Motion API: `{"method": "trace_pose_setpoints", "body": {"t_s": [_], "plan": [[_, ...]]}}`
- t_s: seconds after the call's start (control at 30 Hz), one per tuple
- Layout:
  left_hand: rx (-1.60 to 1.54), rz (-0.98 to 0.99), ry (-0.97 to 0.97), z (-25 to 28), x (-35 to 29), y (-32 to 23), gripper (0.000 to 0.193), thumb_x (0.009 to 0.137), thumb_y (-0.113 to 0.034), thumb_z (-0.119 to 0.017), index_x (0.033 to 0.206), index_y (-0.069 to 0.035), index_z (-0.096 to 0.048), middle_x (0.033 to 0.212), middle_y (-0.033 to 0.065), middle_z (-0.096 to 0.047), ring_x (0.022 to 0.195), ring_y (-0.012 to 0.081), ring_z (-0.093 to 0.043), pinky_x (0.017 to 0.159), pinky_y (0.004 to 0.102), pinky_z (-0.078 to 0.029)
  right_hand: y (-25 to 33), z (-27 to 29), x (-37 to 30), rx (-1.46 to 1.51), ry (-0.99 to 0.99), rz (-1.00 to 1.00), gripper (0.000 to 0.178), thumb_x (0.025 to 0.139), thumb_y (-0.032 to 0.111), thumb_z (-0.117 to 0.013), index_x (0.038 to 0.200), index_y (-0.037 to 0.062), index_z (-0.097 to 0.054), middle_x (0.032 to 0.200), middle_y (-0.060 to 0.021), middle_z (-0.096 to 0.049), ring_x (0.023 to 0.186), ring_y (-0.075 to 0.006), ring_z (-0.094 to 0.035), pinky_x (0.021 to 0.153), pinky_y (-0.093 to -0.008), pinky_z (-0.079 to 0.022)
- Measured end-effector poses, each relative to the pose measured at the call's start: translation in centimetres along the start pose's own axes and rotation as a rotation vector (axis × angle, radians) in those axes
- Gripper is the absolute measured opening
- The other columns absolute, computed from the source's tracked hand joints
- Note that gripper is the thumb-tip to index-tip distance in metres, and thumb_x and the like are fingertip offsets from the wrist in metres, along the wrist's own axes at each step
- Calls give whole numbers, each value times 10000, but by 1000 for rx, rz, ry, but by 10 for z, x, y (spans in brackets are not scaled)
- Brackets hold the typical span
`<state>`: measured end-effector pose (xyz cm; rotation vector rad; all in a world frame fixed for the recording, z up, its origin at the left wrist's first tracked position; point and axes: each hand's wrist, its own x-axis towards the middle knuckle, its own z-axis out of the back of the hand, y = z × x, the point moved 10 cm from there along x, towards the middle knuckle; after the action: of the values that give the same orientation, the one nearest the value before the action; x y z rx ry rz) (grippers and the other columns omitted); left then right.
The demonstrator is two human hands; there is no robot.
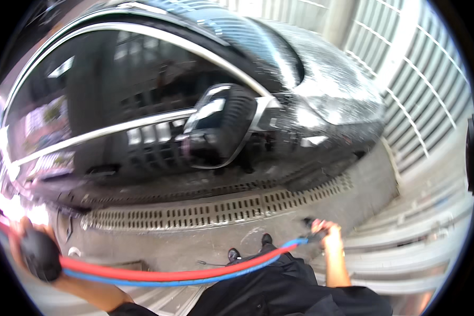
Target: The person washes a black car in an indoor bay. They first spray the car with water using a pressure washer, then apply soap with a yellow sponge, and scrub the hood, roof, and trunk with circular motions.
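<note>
A red hose [158,273] and a blue hose [195,280] run side by side across my front. At the lower left my left hand [20,239] is closed around a black rounded hose fitting [40,256], from which both hoses come out; most of the fingers are hidden or blurred. My right hand [327,230] is closed on a dark handle [315,237] at the other end of the hoses; its exact kind is too small to tell. Beyond the hoses stands a black car [158,152], with its side mirror [221,126] facing me. Wet white streaks cover its hood [342,79].
A slotted drain grate [195,216] runs along the floor beside the car. My dark shoes [234,255] stand just short of it. A ribbed pale wall [426,79] with a column [339,23] borders the car's front and right side.
</note>
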<state>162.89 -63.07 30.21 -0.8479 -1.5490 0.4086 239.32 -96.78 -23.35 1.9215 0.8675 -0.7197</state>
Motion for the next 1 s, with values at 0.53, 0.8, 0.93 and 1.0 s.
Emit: {"method": "trace_pose_setpoints", "body": {"t_s": [0.53, 0.8, 0.93, 1.0], "plan": [[359, 941, -80, -50, -233, 180, 517, 973, -342, -820, 1370, -47, -668, 897, -42, -661, 835, 70, -613, 780, 278, -529, -551, -195, -284, -473, 508, -1180, 371, 1044, 99, -436, 1214, -171, -625, 1201, -267, -708, 1093, -402, -715, 988, -451, -647], [680, 635, -183, 38, -27, 26, 428, 1094, -438, -614, 1096, -52, -798, 625, -65, -491, 517, 43, -436, 484, 265, -328, -421, -216, -459, -659, 1617, -1621, 426, 1095, 366, -598, 1352, 28, -633, 1164, -161, -758, 1040, -284, -741, 933, -446, -598], [952, 284, -51, -16, 87, -93, 401, 1104, -393, -588, 1087, -39, -777, 666, -34, -540, 540, 71, -484, 507, 281, -373, -383, -183, -329, -1048, 1427, -914, 354, 1083, 250, -648, 1382, 63, -634, 1128, -125, -753, 1023, -232, -731, 958, -412, -588], [1196, 26, -131, -81, 84, -176, 389, 1109, -370, -575, 1082, -33, -766, 687, -19, -564, 552, 85, -508, 519, 289, -396, -379, -158, -302, -1013, 1304, -1035, 358, 1075, 238, -667, 1390, 71, -641, 1156, -136, -754, 1029, -217, -736, 960, -410, -592]]}}
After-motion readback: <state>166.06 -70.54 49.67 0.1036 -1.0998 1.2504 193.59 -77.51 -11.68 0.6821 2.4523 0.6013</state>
